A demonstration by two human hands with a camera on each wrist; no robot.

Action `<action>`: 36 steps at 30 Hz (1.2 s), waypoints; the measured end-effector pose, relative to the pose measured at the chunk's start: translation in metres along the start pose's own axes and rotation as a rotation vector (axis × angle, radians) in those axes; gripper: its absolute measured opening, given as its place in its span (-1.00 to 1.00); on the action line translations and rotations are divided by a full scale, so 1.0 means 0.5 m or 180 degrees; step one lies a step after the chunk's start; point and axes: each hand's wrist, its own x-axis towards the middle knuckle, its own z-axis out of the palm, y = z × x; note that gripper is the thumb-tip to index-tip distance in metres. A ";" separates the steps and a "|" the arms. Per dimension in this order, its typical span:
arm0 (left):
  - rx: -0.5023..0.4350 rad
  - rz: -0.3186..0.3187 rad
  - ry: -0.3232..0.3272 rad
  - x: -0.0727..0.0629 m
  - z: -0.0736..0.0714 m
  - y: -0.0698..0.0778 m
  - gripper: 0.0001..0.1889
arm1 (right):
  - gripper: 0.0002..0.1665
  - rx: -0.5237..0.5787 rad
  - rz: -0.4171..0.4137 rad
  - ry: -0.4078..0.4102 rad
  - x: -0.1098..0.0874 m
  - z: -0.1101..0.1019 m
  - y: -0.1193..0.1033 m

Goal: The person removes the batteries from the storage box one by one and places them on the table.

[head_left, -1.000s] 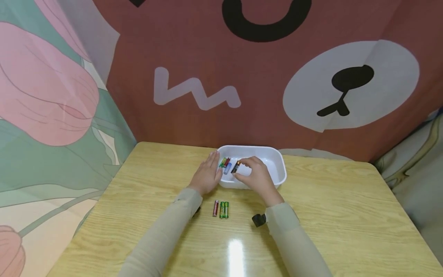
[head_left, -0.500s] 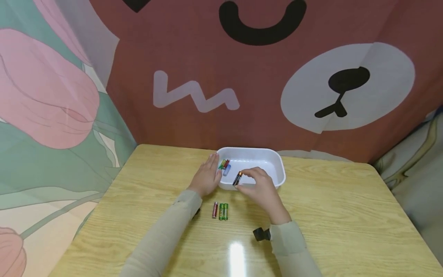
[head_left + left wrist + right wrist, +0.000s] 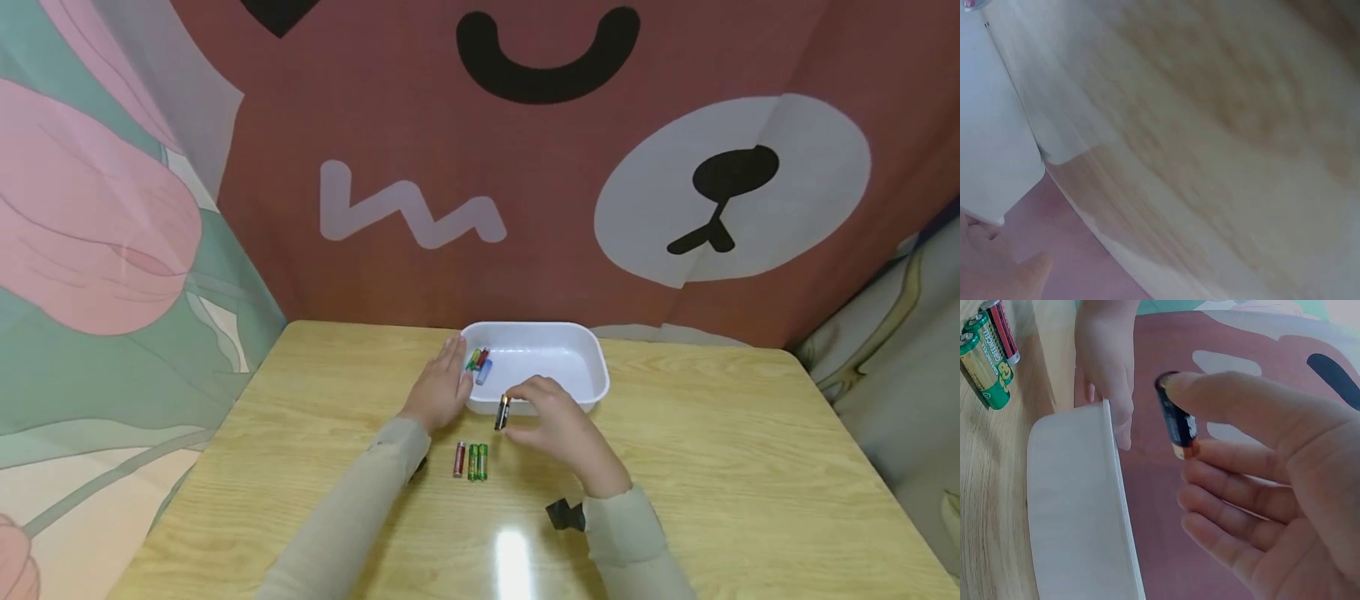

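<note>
Between thumb and fingertips, my right hand (image 3: 558, 425) pinches a black battery with a copper-coloured end (image 3: 502, 412), over the near rim of a white plastic tray (image 3: 558, 362). In the right wrist view the same battery (image 3: 1177, 425) is held up beside the tray wall. My left hand (image 3: 437, 394) rests along the tray's left side with its fingers extended. Inside the tray's left end lie a blue battery (image 3: 484, 372), a red one (image 3: 483, 358) and a green one (image 3: 473, 360). On the table before it, a red battery (image 3: 459, 459) lies beside two green batteries (image 3: 477, 462).
The wooden table (image 3: 712, 467) reaches back to a reddish-brown cloth backdrop (image 3: 420, 287) with a cartoon face. A flower-patterned cloth (image 3: 97, 217) hangs on the left. Light reflects off the table near the front.
My right hand has lifted the black battery from over the tray's inside toward me, to the near rim. My left hand stays at the tray's left side.
</note>
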 end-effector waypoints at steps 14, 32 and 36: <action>-0.0064 -0.0087 -0.0063 -0.003 0.002 0.001 -0.35 | -0.49 0.0156 -0.0114 -0.0902 -0.008 0.002 0.000; -0.0025 -0.0078 -0.0074 0.014 0.009 0.003 -0.34 | -0.52 0.0251 -0.0125 -0.1155 -0.011 0.019 0.027; -0.0028 -0.0150 -0.0132 0.013 0.009 0.001 -0.33 | -0.53 0.0211 -0.0021 -0.1198 -0.009 0.034 0.032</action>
